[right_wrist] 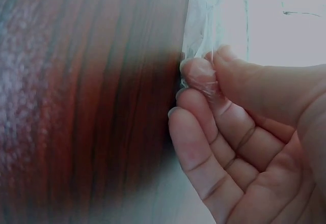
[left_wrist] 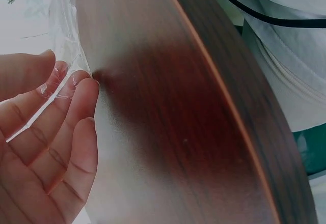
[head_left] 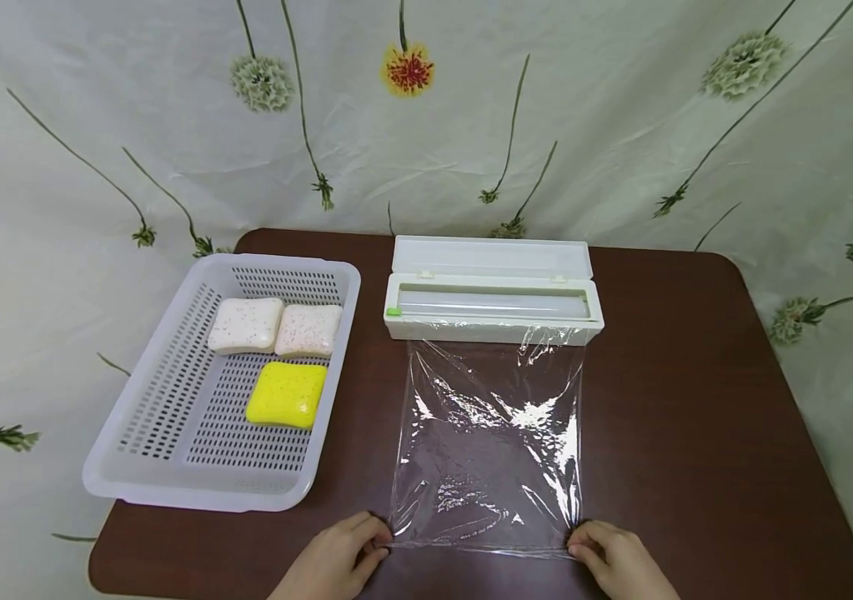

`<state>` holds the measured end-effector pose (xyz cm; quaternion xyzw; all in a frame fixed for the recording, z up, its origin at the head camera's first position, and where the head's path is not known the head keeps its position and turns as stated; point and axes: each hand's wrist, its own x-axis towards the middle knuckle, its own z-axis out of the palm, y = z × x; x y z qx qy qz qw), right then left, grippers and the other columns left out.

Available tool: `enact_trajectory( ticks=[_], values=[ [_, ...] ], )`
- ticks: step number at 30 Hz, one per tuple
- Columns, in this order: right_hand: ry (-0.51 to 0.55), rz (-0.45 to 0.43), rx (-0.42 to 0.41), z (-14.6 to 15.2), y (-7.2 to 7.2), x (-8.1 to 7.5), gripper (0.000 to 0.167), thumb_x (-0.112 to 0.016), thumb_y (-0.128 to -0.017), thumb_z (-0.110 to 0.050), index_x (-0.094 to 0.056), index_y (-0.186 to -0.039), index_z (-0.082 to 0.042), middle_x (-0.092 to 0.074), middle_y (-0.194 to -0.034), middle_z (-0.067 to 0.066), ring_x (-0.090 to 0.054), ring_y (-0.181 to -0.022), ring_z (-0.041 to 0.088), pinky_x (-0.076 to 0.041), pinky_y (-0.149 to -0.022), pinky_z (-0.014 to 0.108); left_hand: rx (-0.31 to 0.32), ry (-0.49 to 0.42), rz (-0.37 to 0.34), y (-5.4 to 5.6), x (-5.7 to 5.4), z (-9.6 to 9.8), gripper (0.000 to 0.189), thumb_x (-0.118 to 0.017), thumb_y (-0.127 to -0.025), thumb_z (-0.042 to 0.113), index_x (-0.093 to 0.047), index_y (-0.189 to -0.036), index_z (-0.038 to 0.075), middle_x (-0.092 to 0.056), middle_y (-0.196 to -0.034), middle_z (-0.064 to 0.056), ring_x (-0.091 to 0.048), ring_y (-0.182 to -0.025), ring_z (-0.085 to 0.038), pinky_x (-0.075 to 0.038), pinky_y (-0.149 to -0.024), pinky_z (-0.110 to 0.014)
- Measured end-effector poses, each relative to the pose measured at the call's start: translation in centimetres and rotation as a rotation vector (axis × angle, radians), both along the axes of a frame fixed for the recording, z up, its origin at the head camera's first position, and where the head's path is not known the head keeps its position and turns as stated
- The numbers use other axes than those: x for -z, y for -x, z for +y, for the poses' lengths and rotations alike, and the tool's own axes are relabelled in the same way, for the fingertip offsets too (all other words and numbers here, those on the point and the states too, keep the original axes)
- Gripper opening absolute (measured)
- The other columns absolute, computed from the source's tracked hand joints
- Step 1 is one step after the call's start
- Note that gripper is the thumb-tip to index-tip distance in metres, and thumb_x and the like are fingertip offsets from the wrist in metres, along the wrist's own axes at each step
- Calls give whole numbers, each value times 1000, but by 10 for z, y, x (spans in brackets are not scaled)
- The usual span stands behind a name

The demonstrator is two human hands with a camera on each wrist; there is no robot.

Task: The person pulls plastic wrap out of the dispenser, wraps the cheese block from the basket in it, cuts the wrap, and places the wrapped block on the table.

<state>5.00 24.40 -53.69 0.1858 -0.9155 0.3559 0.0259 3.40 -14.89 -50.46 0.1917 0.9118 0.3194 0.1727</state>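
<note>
A sheet of cling film (head_left: 486, 450) stretches from its white dispenser box (head_left: 494, 332) toward the near side of the table. My left hand (head_left: 339, 557) holds the sheet's near left corner. In the left wrist view, film clings over the fingertips (left_wrist: 79, 79), with the thumb above them. At the near right corner, my right hand (head_left: 616, 557) pinches the film between thumb and fingers; the right wrist view shows it bunched and wrinkled there. The box's lid (head_left: 492, 257) is raised at the back, and the roll (head_left: 494, 303) shows inside.
Left of the film, a white plastic basket (head_left: 148, 367) overhangs the table's left edge. Inside lie two pale speckled soap bars (head_left: 246, 325) and a yellow bar (head_left: 287, 394). A green slider (head_left: 393, 312) sits at the box's left end. Floral cloth (head_left: 471, 125) hangs behind the brown table (head_left: 696, 400).
</note>
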Motion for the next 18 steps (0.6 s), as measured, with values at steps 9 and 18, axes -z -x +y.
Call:
enact_trajectory(
  ticks=[9, 18],
  values=[
    [-8, -67, 8, 0, 6, 0, 21, -78, -77, -4, -65, -78, -20, -59, -73, -17, -47, -68, -11, -43, -55, 19, -63, -35, -68, -2, -2, -2, 10, -72, -89, 16, -66, -97, 18, -60, -87, 14, -50, -70, 7, -48, -61, -19],
    [-8, -54, 44, 2, 3, 4, 23, -79, -73, -1, -65, -76, -20, -61, -72, -16, -48, -67, -12, -39, -57, 13, -192, -123, -179, 1, -10, -11, 21, -72, -90, 22, -64, -108, 13, -65, -89, 9, -54, -71, 5, -51, -62, -19]
  ],
)
